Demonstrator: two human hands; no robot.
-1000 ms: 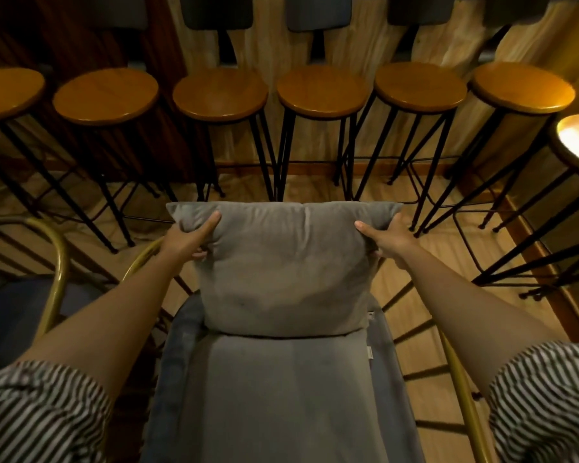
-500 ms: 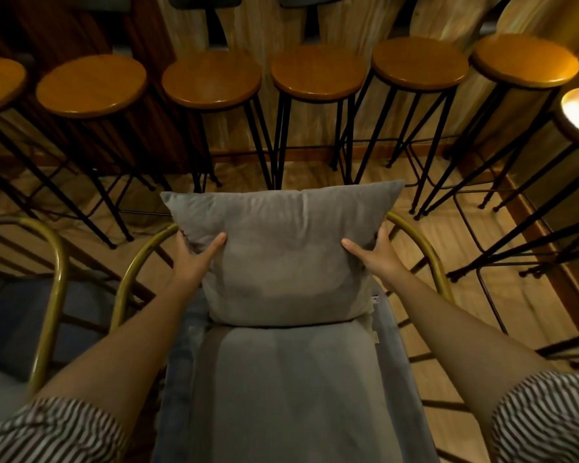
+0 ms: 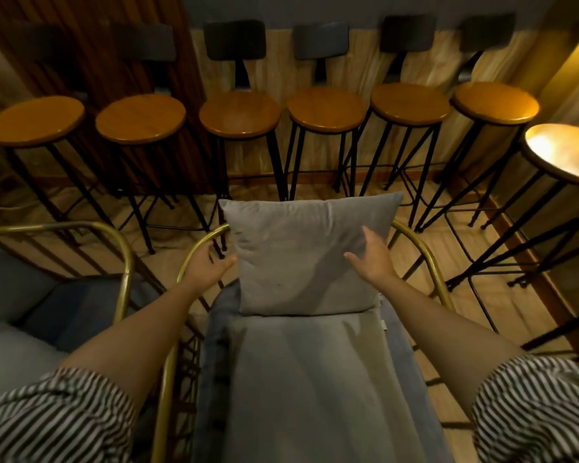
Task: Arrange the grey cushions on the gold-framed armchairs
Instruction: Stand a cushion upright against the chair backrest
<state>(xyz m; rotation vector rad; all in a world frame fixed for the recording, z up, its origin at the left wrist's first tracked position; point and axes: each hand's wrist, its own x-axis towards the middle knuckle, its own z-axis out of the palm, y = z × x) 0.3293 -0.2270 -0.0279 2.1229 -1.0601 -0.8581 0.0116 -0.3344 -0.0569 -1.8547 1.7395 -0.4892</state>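
Standing armchair point(image 3: 415, 235): gold frame curves around a grey seat pad.
Bar stools point(image 3: 239, 113): row along the wall behind.
Grey cushion point(image 3: 301, 255): upright at the back of the seat — leaning on the frame.
Left hand point(image 3: 206, 265): fingers spread, just beside the cushion's left edge, gripping nothing.
Right hand point(image 3: 373, 257): fingers apart, in front of the cushion — contact unclear.

The person wears a short-sleeved top with narrow black and white stripes; the left sleeve point(image 3: 57, 416) and right sleeve point(image 3: 535, 409) both end above the elbow. Both forearms are bare. The left hand point(image 3: 208, 267) and right hand point(image 3: 373, 255) carry no gloves, rings or watch.
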